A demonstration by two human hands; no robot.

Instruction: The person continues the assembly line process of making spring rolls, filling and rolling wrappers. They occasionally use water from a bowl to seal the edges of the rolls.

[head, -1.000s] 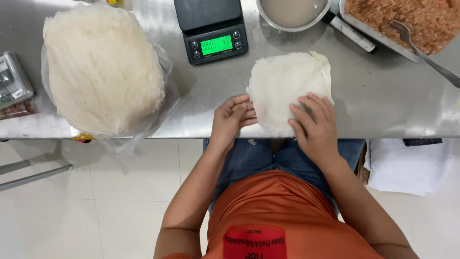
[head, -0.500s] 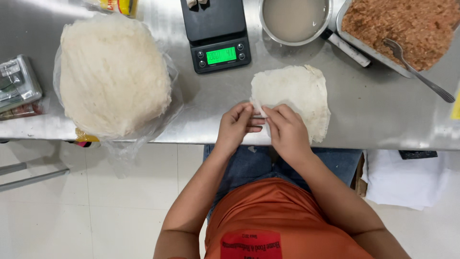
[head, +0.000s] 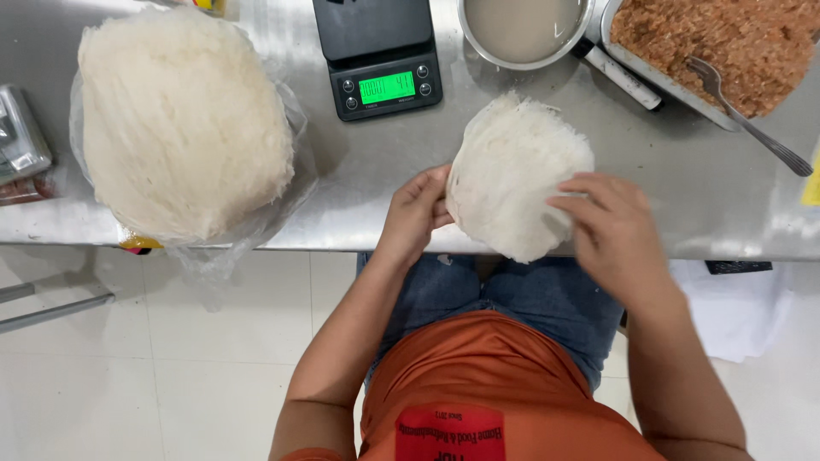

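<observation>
A small stack of thin white round wrapper sheets (head: pixel 517 171) lies at the front edge of the steel table (head: pixel 683 196). My left hand (head: pixel 416 213) pinches its left edge. My right hand (head: pixel 611 226) holds its right side, fingers spread over the top sheet, which looks partly lifted. A large pile of the same white sheets (head: pixel 184 119) rests on clear plastic at the left.
A black digital scale (head: pixel 380 55) with a green display stands at the back. Beside it are a metal bowl of cloudy liquid (head: pixel 521 30) and a tray of brown minced filling (head: pixel 722 47) with a fork (head: pixel 747 119). A packet (head: pixel 21 137) lies far left.
My hands went from pressing on the small stack to pinching its near edge, then spread apart to its two sides. The stack now looks lifted and rounder.
</observation>
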